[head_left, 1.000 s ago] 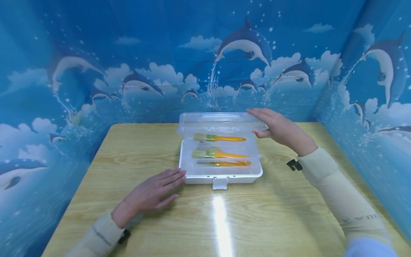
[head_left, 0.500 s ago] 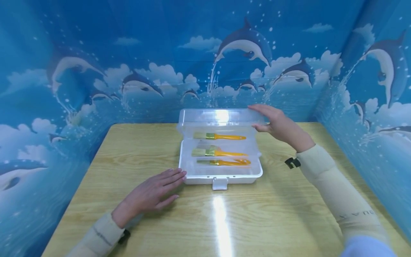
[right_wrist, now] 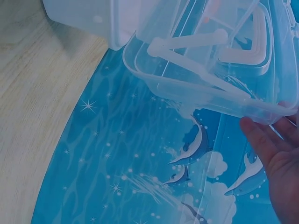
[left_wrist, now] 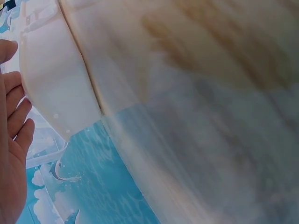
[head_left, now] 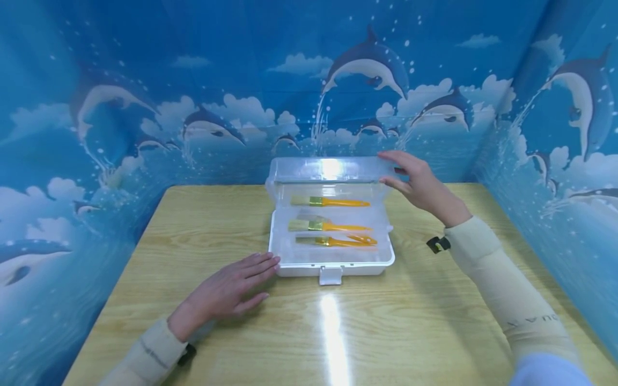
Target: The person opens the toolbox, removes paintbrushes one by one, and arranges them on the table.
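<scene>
A white box (head_left: 357,271) with a front latch (head_left: 330,276) sits on the table, its clear lid (head_left: 309,170) raised and tilted back. Through clear plastic show several orange-handled brushes, among them one at the back (head_left: 345,202) and one in the middle (head_left: 338,227). The left hand (head_left: 227,289) rests with extended fingers against the box's front left corner. At the lid's right edge, the right hand (head_left: 425,187) holds on with thumb and fingers apart; in the right wrist view that hand (right_wrist: 280,154) touches the rim of the clear lid (right_wrist: 187,93), which has a handle (right_wrist: 243,57).
The wooden table (head_left: 193,225) bears a bright light reflection in front of the box. Blue dolphin-printed sheeting (head_left: 241,64) stands behind the table and along both sides, close behind the raised lid.
The lid has swung further up and back with the right hand at its edge, and the brushes behind the plastic appear slightly higher. The left hand has stayed in place.
</scene>
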The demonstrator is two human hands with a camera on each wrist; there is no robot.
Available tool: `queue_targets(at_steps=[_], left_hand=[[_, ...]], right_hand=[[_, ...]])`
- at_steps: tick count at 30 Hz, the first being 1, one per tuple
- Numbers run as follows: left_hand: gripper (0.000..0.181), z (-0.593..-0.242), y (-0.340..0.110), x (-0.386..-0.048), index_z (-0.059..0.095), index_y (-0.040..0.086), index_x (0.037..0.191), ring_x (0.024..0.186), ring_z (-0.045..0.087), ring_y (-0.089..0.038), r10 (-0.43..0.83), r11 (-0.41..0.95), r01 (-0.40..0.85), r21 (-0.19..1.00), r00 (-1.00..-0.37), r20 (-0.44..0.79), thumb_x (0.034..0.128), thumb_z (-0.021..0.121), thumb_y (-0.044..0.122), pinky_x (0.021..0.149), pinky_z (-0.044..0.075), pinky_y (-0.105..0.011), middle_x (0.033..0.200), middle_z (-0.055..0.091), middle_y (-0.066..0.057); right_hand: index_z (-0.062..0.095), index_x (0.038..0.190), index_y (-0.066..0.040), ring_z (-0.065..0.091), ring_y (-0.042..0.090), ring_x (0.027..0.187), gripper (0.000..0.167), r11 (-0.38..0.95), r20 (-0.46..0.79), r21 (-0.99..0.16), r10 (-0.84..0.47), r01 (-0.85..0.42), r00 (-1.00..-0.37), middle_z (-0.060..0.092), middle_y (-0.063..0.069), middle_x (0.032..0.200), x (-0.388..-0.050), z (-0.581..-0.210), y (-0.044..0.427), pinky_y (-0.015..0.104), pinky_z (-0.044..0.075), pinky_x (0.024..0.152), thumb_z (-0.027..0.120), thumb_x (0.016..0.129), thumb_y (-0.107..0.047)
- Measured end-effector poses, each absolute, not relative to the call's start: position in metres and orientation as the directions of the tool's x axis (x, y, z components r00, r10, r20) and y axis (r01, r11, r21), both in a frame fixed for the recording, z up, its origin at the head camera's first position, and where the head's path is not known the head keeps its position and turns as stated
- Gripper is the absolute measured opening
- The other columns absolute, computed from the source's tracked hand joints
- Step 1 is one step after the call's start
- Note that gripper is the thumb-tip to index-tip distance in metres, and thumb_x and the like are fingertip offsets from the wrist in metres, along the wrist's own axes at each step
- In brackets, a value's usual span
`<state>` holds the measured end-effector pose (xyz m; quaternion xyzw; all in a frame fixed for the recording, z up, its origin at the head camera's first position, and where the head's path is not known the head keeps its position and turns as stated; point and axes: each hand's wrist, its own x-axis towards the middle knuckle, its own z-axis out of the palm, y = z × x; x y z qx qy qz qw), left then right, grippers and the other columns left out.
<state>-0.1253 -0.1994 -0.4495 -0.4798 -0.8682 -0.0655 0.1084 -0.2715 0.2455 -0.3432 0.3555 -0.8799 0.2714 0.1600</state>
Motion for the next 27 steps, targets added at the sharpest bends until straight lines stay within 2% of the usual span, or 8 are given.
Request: queue_targets(at_steps=[12,19,24,27], left_hand=[[0.054,-0.449,-0.199,-0.125,0.051,0.007,0.148,0.143,0.047,-0.025,0.811,0.534,0.845,0.038,-0.524,0.260,0.1019,0.060,0.034,0.117,0.042,-0.043,0.156,0.047,-0.008],[0.053,-0.450,-0.198,-0.126,0.052,0.007,0.148,0.143,0.047,-0.026,0.810,0.534,0.844,0.041,-0.525,0.260,0.1029,0.059,0.034,0.117,0.042,-0.044,0.156,0.047,-0.008],[0.053,-0.451,-0.199,-0.126,0.052,0.006,0.148,0.143,0.048,-0.026,0.811,0.529,0.848,0.031,-0.516,0.276,0.1025,0.059,0.034,0.117,0.042,-0.044,0.156,0.047,-0.008],[0.053,-0.451,-0.199,-0.126,0.052,0.006,0.147,0.142,0.048,-0.026,0.810,0.527,0.849,0.028,-0.512,0.285,0.1036,0.057,0.035,0.116,0.043,-0.044,0.156,0.048,-0.009]], right_hand=[[0.052,0.146,-0.002,0.054,0.039,0.132,0.050,0.618,0.593,-0.413,-0.376,-0.670,-0.712,0.055,0.020,0.146,-0.276,-0.358,0.235,0.058,0.061,0.086,0.066,0.100,-0.014],[0.057,0.141,0.001,0.060,0.036,0.125,0.045,0.615,0.653,-0.406,-0.323,-0.676,-0.685,0.060,0.020,0.139,-0.278,-0.364,0.232,0.044,0.061,0.075,0.066,0.100,-0.016],[0.049,0.149,-0.003,0.053,0.039,0.134,0.053,0.618,0.607,-0.419,-0.354,-0.665,-0.711,0.051,0.021,0.150,-0.276,-0.367,0.236,0.053,0.062,0.083,0.062,0.103,-0.025],[0.043,0.153,-0.004,0.048,0.041,0.139,0.055,0.622,0.579,-0.422,-0.374,-0.659,-0.724,0.044,0.021,0.156,-0.274,-0.368,0.236,0.055,0.060,0.087,0.061,0.104,-0.021]])
